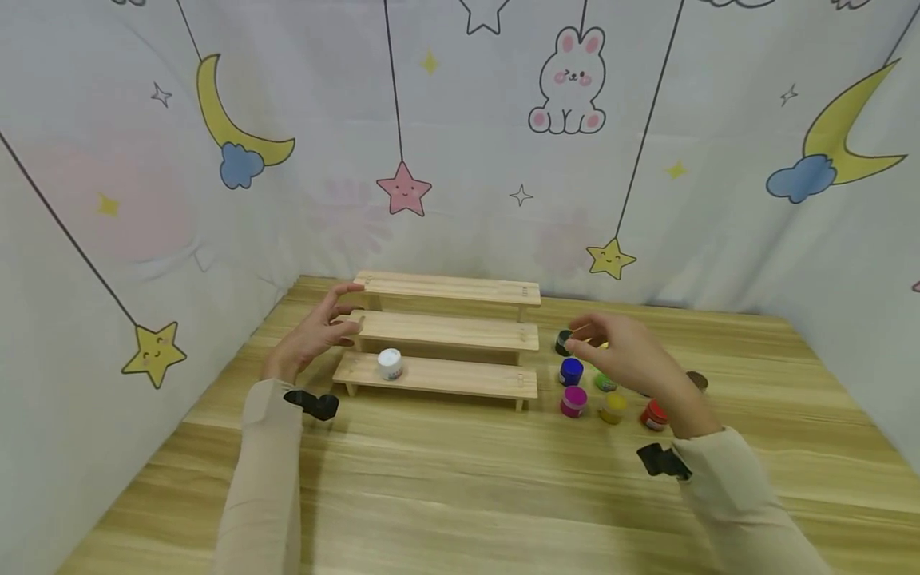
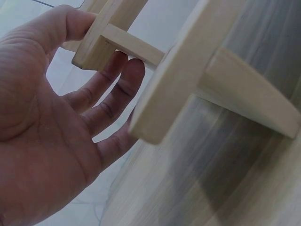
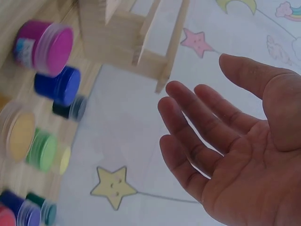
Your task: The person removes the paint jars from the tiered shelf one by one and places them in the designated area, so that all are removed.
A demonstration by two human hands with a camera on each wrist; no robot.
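Observation:
A three-step wooden stand (image 1: 446, 330) stands at the back, with a white paint jar (image 1: 390, 363) on its lowest step. My left hand (image 1: 315, 339) is at the stand's left end, fingers spread and loosely bent. In the left wrist view, the thumb (image 2: 70, 23) overlaps the end of one board (image 2: 91, 52), and the other fingers reach behind it. To the right of the stand, my right hand (image 1: 621, 351) hovers over a group of paint jars, fingers loosely bent and palm bare. Nearest its fingertips is a dark jar (image 1: 562, 343). Blue (image 1: 571, 372) and magenta (image 1: 573, 402) jars stand in front.
Around the right hand are green (image 1: 607, 382), yellow (image 1: 612, 408), red (image 1: 654, 415) and brown (image 1: 696, 381) jars. A printed white curtain (image 1: 474, 120) closes off the back and sides of the wooden table (image 1: 431, 479).

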